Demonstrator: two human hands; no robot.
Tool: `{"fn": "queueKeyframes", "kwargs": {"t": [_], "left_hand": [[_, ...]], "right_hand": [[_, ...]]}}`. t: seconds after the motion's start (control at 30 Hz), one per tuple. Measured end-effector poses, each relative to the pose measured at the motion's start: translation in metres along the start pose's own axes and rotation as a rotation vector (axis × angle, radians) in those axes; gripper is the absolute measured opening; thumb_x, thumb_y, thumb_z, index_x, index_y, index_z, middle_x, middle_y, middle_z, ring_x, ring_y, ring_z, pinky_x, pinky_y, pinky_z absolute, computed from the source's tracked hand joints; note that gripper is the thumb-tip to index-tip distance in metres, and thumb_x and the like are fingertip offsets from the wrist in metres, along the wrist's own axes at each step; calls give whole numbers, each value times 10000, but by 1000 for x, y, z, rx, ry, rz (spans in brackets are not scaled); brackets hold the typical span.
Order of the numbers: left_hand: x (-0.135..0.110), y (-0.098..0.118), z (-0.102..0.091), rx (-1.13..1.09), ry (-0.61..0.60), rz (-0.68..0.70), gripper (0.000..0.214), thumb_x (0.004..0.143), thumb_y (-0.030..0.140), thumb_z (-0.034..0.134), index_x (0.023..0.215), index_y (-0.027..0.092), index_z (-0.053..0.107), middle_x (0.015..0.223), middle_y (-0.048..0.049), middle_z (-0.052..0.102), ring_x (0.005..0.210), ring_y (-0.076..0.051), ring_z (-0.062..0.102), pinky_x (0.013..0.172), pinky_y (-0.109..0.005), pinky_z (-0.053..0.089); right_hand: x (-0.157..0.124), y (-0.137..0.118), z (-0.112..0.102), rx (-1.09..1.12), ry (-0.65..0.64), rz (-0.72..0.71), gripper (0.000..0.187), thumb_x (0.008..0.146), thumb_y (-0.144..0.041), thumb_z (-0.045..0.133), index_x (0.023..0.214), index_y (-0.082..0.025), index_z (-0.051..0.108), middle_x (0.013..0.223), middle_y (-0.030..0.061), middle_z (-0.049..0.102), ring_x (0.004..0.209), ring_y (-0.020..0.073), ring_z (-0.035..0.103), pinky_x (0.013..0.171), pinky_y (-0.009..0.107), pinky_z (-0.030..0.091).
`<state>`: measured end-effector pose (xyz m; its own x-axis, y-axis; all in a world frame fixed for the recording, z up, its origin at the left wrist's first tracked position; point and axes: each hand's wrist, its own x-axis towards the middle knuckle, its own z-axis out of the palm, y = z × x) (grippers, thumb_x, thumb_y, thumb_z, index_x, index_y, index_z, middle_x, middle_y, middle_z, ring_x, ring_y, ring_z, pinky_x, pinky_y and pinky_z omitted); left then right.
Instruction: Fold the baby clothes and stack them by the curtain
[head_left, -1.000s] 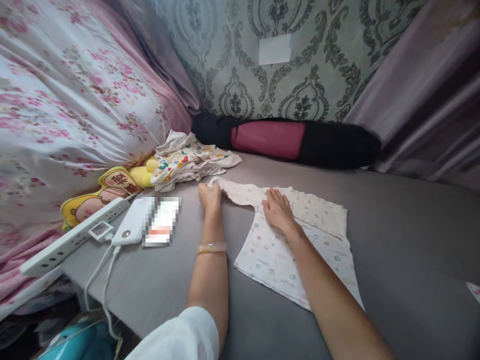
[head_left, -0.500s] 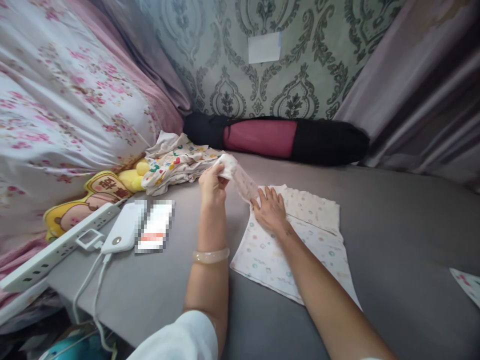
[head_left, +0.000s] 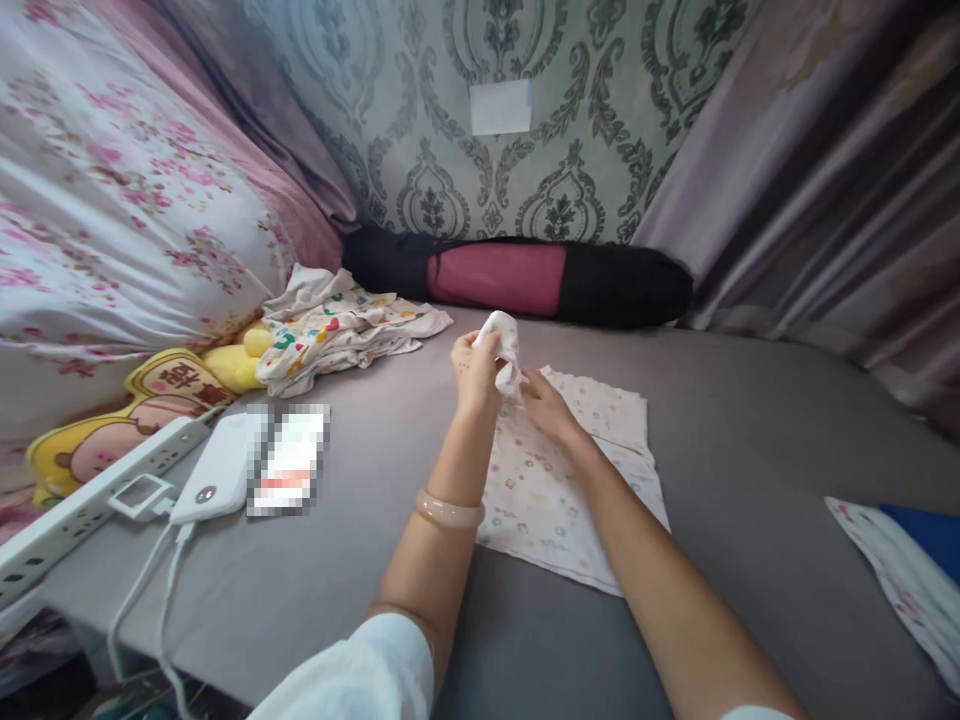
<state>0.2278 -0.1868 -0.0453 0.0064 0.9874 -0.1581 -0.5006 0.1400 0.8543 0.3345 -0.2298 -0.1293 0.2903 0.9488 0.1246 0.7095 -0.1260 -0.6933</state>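
Observation:
A small white shirt [head_left: 551,520] with a pale pastel print lies on the grey surface in front of me, partly folded over at its far side. My left hand [head_left: 475,372], with a bangle on its wrist, pinches the bunched end of one sleeve [head_left: 501,335] and lifts it off the surface. Close beside it, my right hand [head_left: 549,408] has its fingers bent around the base of that sleeve, where it meets the shirt. The cloth hides some of those fingertips.
Rumpled printed clothes [head_left: 330,330] lie at the back left beside a yellow plush toy [head_left: 169,400]. A power strip [head_left: 105,490], a white power bank [head_left: 221,465] and a blurred phone [head_left: 291,460] sit left. A black-and-red bag [head_left: 495,277] lines the wall; folded cloth [head_left: 892,560] lies right.
My left hand has brought the sleeve end rightward, toward the shirt. My right hand has gone from lying flat on the shirt to bent fingers at the sleeve. The view has turned slightly right.

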Motion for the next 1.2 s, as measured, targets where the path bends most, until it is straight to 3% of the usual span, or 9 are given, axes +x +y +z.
{"fn": "queueKeyframes", "kwargs": {"t": [0.13,0.23,0.4,0.63,0.8,0.93,1.07,1.2], "left_hand": [[-7,-12,7,93,-30,35,177,736,164,595,898,163,523,740,18,564,632,-97,567,660,-244,498],[-16,-24,14,188,-59,47,172,763,168,583,920,176,515,756,15,559,639,-100,561,651,-238,486],[-29,-54,21,390,-99,117,175,792,193,587,945,201,504,797,4,569,707,-135,582,688,-260,471],[-36,-92,18,657,-192,206,185,821,206,586,990,197,512,928,-39,615,887,-172,594,817,-288,448],[-38,-109,15,592,-400,139,342,849,324,616,1137,178,505,1001,-77,653,814,-164,623,783,-293,480],[-42,-110,16,565,-547,126,402,857,470,607,1132,181,566,942,-80,688,866,-196,653,808,-308,495],[-50,-102,15,695,-697,202,380,931,495,461,1085,188,623,959,-91,707,935,-223,656,856,-337,490],[-56,-98,14,826,-827,326,359,955,446,408,1068,201,646,993,-79,706,953,-224,646,878,-334,471]], "right_hand": [[-14,9,-23,571,172,321,256,919,-250,476,1095,-187,650,1176,85,687,1102,185,634,988,357,475],[-29,11,-38,978,238,506,156,912,-188,501,873,-185,652,948,64,733,905,157,693,868,310,542],[-46,16,-54,1261,239,620,215,949,-154,448,820,-168,620,783,69,717,742,145,690,756,273,571],[-47,19,-58,1333,206,691,290,1001,-250,326,917,-165,590,787,84,700,735,166,684,723,292,569],[-45,25,-57,1135,90,568,436,991,-411,234,1007,-189,610,889,107,723,874,225,686,798,376,559],[-43,33,-59,967,45,475,610,965,-548,135,988,-195,633,869,123,724,904,241,685,779,368,558],[-41,36,-61,1033,138,471,550,931,-635,267,870,-222,623,779,83,709,871,231,687,763,349,563],[-40,37,-63,1190,255,486,398,898,-575,454,778,-225,598,751,62,700,843,221,687,743,329,573]]}}
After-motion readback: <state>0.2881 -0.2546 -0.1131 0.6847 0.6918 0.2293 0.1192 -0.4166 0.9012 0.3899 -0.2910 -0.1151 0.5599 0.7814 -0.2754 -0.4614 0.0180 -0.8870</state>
